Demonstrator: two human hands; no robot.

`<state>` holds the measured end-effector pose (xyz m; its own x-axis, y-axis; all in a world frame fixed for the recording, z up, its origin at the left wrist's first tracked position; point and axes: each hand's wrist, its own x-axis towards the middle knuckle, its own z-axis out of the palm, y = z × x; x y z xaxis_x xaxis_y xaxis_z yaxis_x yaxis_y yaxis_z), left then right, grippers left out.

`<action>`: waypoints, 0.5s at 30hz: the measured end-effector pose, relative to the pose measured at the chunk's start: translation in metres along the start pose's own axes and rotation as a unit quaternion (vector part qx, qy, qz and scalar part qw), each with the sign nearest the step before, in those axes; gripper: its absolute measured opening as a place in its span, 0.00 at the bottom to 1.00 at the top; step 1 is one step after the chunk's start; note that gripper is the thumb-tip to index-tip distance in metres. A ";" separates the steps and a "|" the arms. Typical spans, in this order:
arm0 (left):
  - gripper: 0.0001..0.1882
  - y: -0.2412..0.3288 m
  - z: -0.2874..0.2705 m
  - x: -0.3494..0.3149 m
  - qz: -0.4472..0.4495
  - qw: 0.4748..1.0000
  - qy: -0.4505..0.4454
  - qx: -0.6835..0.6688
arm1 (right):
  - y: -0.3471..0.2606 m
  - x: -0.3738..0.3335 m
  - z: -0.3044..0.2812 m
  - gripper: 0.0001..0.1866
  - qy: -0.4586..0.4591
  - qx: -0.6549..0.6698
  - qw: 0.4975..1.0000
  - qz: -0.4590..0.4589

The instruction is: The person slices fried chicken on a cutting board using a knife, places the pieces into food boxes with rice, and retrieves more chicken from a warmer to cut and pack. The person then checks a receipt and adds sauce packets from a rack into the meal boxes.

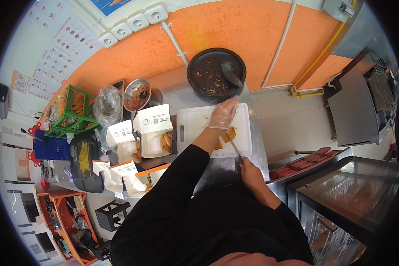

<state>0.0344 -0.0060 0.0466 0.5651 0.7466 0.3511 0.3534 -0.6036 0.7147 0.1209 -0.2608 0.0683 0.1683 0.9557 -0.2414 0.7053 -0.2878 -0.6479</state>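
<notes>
Far left: green rack (77, 111) w/ packets, blue tray (53, 148) below it. Next, black tray (85, 162) w/ yellow shreds, clear bag (107, 105) behind. Steel bowl (137, 94) w/ red sauce & a spoon near the orange wall (235, 31). Open white boxes: one (155, 131) holds fried pieces, just left of the board; smaller ones (119, 137) and (128, 177) nearer the desk (186, 95) edge.

Centre: white board (195, 124) on desk. Left hand (222, 114), in clear glove, fingers curled down, pressing on fried food (228, 135) at the board's right part. Black mortar (216, 73) w/ pestle (231, 73) behind board, red-brown bits inside.

Right hand (252, 170), bare, closed round knife (236, 148) handle; blade angles up-left, tip at the food beside the gloved fingers. Black sleeves both arms.

Right: red packs (303, 162) in a metal bin, glass case (350, 195) below, grey fryer (363, 106) far right, well apart from the board.
</notes>
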 end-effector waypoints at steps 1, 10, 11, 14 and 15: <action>0.15 -0.006 0.004 0.000 -0.030 0.999 -0.018 0.007 | 0.003 0.003 0.002 0.10 -0.006 -0.003 1.000 0.001; 0.12 -0.048 0.021 -0.016 -0.098 0.993 -0.025 -0.065 | -0.012 0.016 -0.001 0.09 -0.065 -0.047 0.996 0.026; 0.12 -0.047 0.019 -0.016 -0.101 0.993 -0.024 -0.064 | -0.016 0.016 -0.003 0.09 -0.086 -0.058 0.994 0.037; 0.12 -0.043 0.019 -0.013 -0.087 0.994 -0.020 -0.060 | 0.007 0.015 0.013 0.11 -0.082 -0.056 0.995 0.013; 0.13 -0.039 0.023 -0.015 -0.056 0.997 -0.027 -0.035 | 0.017 0.011 0.021 0.11 -0.079 -0.055 0.995 0.015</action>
<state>0.0287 -0.0001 -0.0007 0.5653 0.7906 0.2352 0.3651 -0.4955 0.7882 0.1200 -0.2565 0.0397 0.0860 0.9227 -0.3759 0.7742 -0.2994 -0.5576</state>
